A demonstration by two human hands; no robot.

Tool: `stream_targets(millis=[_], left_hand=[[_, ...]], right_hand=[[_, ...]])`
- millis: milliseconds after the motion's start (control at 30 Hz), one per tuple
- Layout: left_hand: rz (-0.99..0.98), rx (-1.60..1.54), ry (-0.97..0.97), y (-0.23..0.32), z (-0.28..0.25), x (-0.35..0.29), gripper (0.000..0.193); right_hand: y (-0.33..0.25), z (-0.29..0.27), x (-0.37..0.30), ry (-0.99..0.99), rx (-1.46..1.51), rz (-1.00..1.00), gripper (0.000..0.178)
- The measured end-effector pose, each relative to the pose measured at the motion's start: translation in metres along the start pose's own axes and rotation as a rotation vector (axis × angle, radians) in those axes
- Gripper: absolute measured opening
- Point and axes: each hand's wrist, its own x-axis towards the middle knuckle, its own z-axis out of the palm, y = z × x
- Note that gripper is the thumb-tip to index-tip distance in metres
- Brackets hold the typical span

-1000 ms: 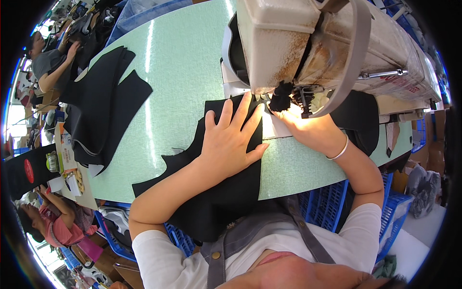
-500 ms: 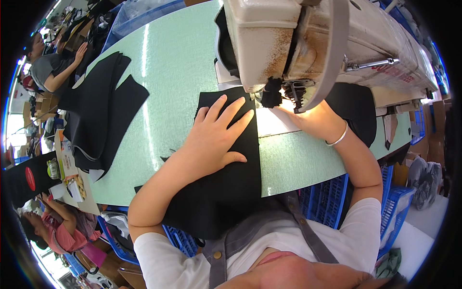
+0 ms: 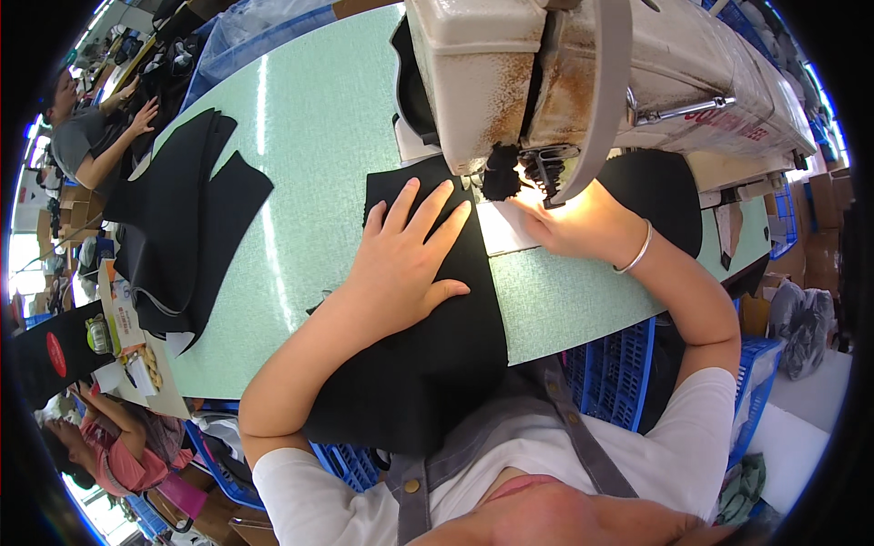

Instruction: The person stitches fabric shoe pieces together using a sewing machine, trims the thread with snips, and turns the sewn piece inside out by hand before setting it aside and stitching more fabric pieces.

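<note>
A long piece of black fabric (image 3: 446,337) lies on the pale green table, its far end at the needle area of a worn white sewing machine (image 3: 482,100) and its near end hanging toward my lap. My left hand (image 3: 401,250) rests flat on this fabric, fingers spread, just left of the needle. Under the machine head, my right hand (image 3: 592,223) is bent with its fingers drawn together beside the presser foot. Bright lamp glare and the machine's parts partly hide those fingertips, so what they pinch is not clear. A bracelet (image 3: 639,247) circles my right wrist.
Stacked black fabric pieces (image 3: 182,218) lie at the table's left. Another black piece (image 3: 651,191) sits behind my right wrist. Blue plastic crates (image 3: 610,373) stand below the near edge. Two other people work at the far left, one in a grey top (image 3: 80,141).
The whole view has shifted slightly. The near end of the black fabric has swung a little right. My right fingers sit slightly nearer me; my left hand stays flat on the fabric.
</note>
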Motion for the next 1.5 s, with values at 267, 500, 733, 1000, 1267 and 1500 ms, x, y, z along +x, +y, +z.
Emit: stream_targets(millis=[267,500,733,1000,1267,1500], left_hand=[[-0.057,0.044,-0.019,0.014,0.003,0.003,0.103],[-0.071,0.043,-0.033,0.017,0.004,0.004,0.102],[-0.039,0.061,-0.011,0.021,0.007,0.005,0.087],[-0.067,0.072,-0.028,0.023,0.004,0.006,0.104],[-0.057,0.049,-0.048,0.016,0.002,0.006,0.102],[-0.007,0.057,-0.017,0.011,0.002,0.011,0.101]], right_hand=[[-0.002,-0.008,-0.002,-0.173,0.029,0.036,0.009],[-0.007,-0.005,0.002,-0.074,0.096,0.084,0.012],[-0.014,-0.003,-0.002,-0.063,0.055,0.080,0.037],[-0.029,-0.003,-0.004,-0.268,-0.022,0.246,0.055],[-0.027,0.002,-0.005,-0.309,0.077,0.302,0.049],[-0.013,0.018,-0.014,-0.034,0.015,0.197,0.022]])
